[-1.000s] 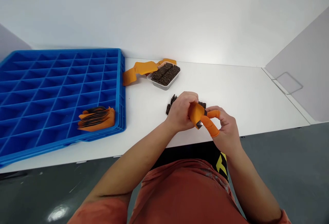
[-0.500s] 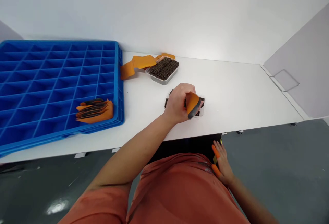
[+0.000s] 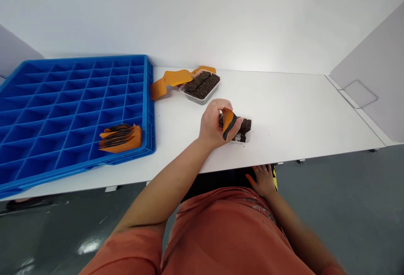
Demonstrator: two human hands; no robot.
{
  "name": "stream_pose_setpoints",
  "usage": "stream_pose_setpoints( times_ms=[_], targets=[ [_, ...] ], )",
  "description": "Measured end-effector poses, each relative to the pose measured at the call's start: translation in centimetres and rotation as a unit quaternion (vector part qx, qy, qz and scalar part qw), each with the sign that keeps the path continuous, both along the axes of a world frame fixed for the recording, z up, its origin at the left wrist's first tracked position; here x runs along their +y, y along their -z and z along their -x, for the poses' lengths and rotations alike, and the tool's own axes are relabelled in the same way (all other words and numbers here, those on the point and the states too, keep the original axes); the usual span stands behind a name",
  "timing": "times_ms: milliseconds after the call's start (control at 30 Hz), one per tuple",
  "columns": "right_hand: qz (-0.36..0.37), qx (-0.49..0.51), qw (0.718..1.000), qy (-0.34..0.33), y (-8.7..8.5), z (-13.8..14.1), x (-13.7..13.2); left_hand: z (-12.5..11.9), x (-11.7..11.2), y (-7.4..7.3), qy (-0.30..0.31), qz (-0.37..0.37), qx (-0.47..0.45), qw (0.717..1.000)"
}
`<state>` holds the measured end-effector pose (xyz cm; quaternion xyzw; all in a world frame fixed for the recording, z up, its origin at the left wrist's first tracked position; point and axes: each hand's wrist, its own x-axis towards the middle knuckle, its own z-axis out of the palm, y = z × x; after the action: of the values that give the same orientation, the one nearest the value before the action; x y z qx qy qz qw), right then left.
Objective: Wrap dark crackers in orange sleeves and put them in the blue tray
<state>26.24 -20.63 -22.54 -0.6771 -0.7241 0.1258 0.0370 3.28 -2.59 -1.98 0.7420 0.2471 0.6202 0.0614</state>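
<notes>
My left hand (image 3: 213,123) is closed round a curled orange sheet with a dark strip (image 3: 229,122), held over the left part of a small clear container (image 3: 248,135). Rows of thin dark brown pieces (image 3: 244,124) stand in that container, partly hidden by my hand; its front right part shows bare bottom with dark crumbs. Down at my lap, below the table's front edge, my right hand (image 3: 264,182) rests with its fingers apart and holds nothing. Orange covering shows on its thumb, and its fingertips are partly hidden by the table edge.
A blue divided tray (image 3: 148,127) stands on the left, with a stack of orange sheets with dark strips (image 3: 123,138) in one compartment. Behind sits a second container (image 3: 202,98) filled with dark pieces, beside loose orange sheets (image 3: 176,77). A wire handle (image 3: 360,94) is at the right wall.
My left hand has shifted slightly left and turned with the orange sheet, uncovering more of the near container. My right hand has moved left and up toward the table edge. The view has shifted slightly.
</notes>
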Motion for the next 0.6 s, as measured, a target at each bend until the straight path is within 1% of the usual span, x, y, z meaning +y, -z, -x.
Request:
stream_pose_setpoints(
  times_ms=[167, 300, 433, 500, 600],
  targets=[
    [0.018, -0.004, 1.0, -0.004, -0.2, 0.2, 1.1, 0.0, -0.1, -0.1, -0.007, -0.001, 0.005, 1.0],
    [0.038, 0.011, 0.998, -0.047, -0.3, 1.0, 2.3, 0.0, -0.2, -0.2, -0.001, 0.0, 0.006, 1.0],
    [0.053, 0.045, 0.993, -0.092, 0.2, 2.5, 3.9, 0.0, -0.1, -0.1, 0.0, -0.005, 0.001, 1.0],
    [0.055, 0.064, 0.992, -0.095, 0.6, 3.4, 4.6, 0.0, 0.0, 0.0, -0.005, -0.004, 0.004, 1.0],
    [0.05, 0.095, 0.991, -0.077, 1.2, 4.8, 5.4, 0.1, 0.0, -0.1, -0.012, -0.005, 0.008, 1.0]
  ],
)
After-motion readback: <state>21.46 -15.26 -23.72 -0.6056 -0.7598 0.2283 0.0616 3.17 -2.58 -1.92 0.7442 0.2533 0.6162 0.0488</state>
